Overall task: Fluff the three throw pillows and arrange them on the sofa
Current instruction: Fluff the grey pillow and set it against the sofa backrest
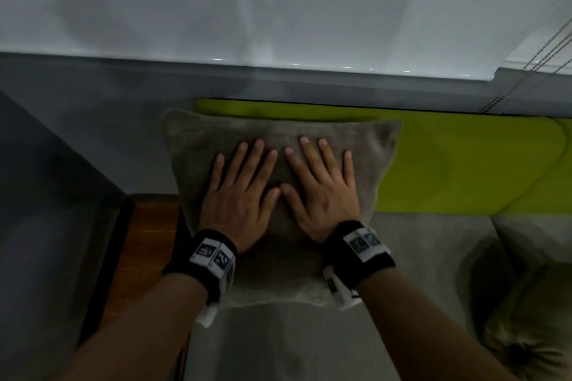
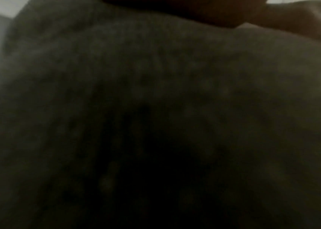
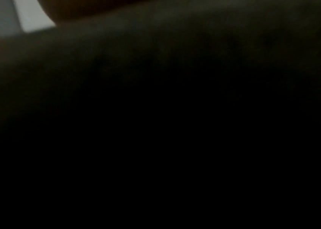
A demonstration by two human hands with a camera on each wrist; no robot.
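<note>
A grey-brown throw pillow (image 1: pixel 192 145) leans against the green sofa back (image 1: pixel 458 164) at the sofa's left end. Both my hands press flat on its front, side by side, thumbs nearly touching. My left hand (image 1: pixel 244 189) lies with straight spread fingers, and my right hand (image 1: pixel 318 185) lies the same way. The left wrist view is filled with dim pillow fabric (image 2: pixel 155 77); the right wrist view is almost black. A second pillow (image 1: pixel 532 328), tan with a dark tuft, shows at the lower right on the seat.
The grey seat cushion (image 1: pixel 427 257) stretches to the right of the pillow. A wooden side surface (image 1: pixel 145 250) sits left of the sofa, with grey floor beyond it. A white wall (image 1: pixel 278 3) rises behind, and blind cords (image 1: pixel 538 52) hang at the upper right.
</note>
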